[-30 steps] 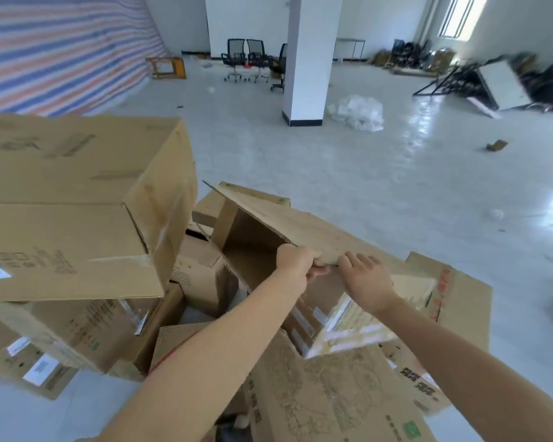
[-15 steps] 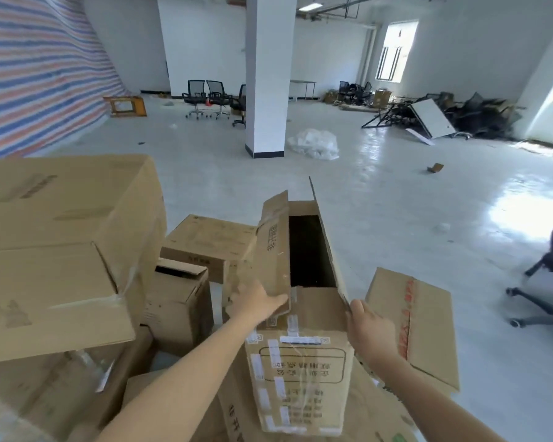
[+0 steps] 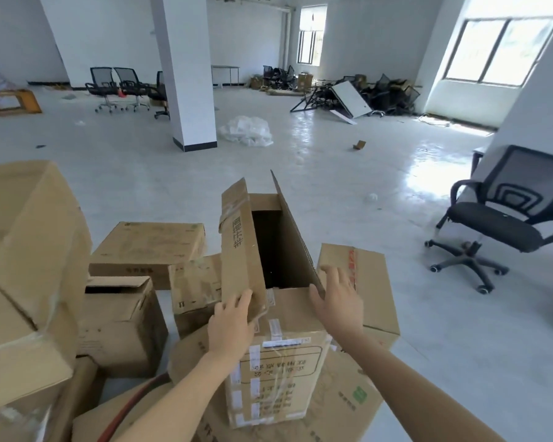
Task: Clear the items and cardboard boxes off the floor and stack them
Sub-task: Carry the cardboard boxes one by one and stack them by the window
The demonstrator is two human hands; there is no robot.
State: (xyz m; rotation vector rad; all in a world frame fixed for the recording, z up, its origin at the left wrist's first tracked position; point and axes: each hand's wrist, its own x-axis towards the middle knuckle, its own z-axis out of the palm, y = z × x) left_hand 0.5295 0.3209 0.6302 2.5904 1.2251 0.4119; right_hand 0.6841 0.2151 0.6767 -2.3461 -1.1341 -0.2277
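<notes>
A tall open cardboard box [image 3: 278,371] stands upright in front of me, its taped label side facing me and its two long flaps raised. My left hand [image 3: 230,323] grips the lower end of the left flap [image 3: 240,247]. My right hand [image 3: 339,298] holds the right flap [image 3: 294,237] at its base, thumb inside and fingers outside. The box rests on flattened cardboard [image 3: 345,400] amid a pile of boxes.
A large box [image 3: 23,266] looms at left, with an open-topped box [image 3: 118,323], a flat box [image 3: 147,247] and a small box [image 3: 195,282] beside it. Another box [image 3: 371,282] lies right. An office chair [image 3: 498,224], pillar [image 3: 189,74] and plastic heap [image 3: 246,130] stand on the floor.
The box went from tilted on its side to upright with its opening up. Both hands shifted from its top panel to the two flaps. My view lifted and turned right.
</notes>
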